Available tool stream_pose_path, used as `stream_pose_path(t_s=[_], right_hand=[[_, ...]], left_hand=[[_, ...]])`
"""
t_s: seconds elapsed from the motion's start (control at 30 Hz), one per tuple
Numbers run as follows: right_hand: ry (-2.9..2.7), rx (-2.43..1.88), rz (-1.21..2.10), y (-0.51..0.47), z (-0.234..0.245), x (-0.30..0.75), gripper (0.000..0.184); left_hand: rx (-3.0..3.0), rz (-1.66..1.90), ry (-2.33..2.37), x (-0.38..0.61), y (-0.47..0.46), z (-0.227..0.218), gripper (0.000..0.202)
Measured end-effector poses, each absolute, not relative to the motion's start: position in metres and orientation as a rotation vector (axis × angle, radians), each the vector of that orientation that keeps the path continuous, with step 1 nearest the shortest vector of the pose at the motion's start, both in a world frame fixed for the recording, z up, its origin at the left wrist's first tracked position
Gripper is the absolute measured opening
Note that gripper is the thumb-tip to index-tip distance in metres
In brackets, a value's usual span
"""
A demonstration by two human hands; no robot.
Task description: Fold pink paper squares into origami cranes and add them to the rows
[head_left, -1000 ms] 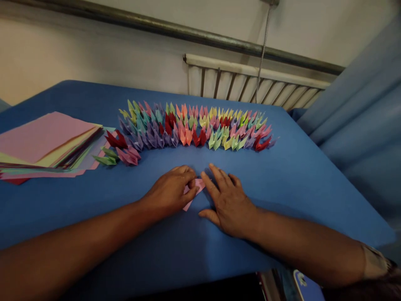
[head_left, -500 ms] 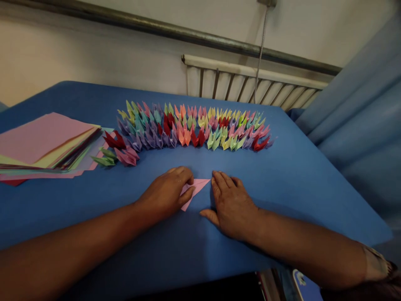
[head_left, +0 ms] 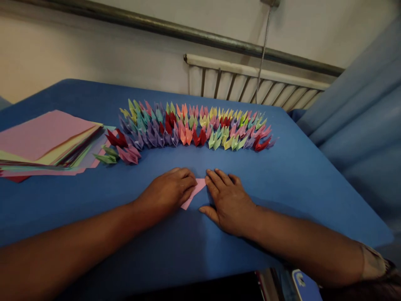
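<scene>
A small pink folded paper (head_left: 193, 192) lies on the blue table (head_left: 282, 179), partly hidden under both hands. My left hand (head_left: 169, 193) rests on its left side, fingers curled and pressing the paper down. My right hand (head_left: 228, 200) lies flat on the table with its fingers stretched out, the fingertips touching the paper's right edge. Beyond the hands, several rows of small folded paper figures (head_left: 194, 125) in many colours stand in a curved band.
A stack of coloured paper sheets (head_left: 46, 144) lies at the left of the table. A few folded figures, red, green and pink (head_left: 120, 150), sit beside it. A radiator (head_left: 250, 83) and wall pipe run behind; blue fabric (head_left: 360, 117) hangs at the right.
My right hand slid left, back onto the pink paper's right edge, covering more of it. My left hand stays pressed on the paper.
</scene>
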State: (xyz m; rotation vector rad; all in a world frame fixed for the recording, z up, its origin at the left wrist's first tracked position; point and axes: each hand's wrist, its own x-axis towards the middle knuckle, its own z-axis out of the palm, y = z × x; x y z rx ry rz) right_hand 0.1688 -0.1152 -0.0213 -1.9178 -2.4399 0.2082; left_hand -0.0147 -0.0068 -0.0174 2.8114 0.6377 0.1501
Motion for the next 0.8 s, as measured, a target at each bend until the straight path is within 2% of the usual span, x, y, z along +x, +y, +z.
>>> stream_pose_path(t_s=[0.47,0.6,0.73,0.8], right_hand=[[-2.345,-2.068,0.055,-0.112,-0.028,0.178,0.085],[-2.281,-2.037,0.052,-0.106,-0.03,0.184,0.078],[-2.48,-1.695,0.042,-0.111,-0.027,0.174,0.061],[-2.574,-1.558,0.084,-0.117,-0.027,0.167,0.06]], left_hand=[[2.846,0.098,0.522,-0.028,-0.01,-0.017,0.027],[2.829,0.104,0.455,-0.038,-0.014,-0.015,0.034],[2.862,0.076,0.438,-0.047,-0.019,-0.018,0.037],[2.866,0.122,0.393,-0.05,-0.021,-0.022,0.038]])
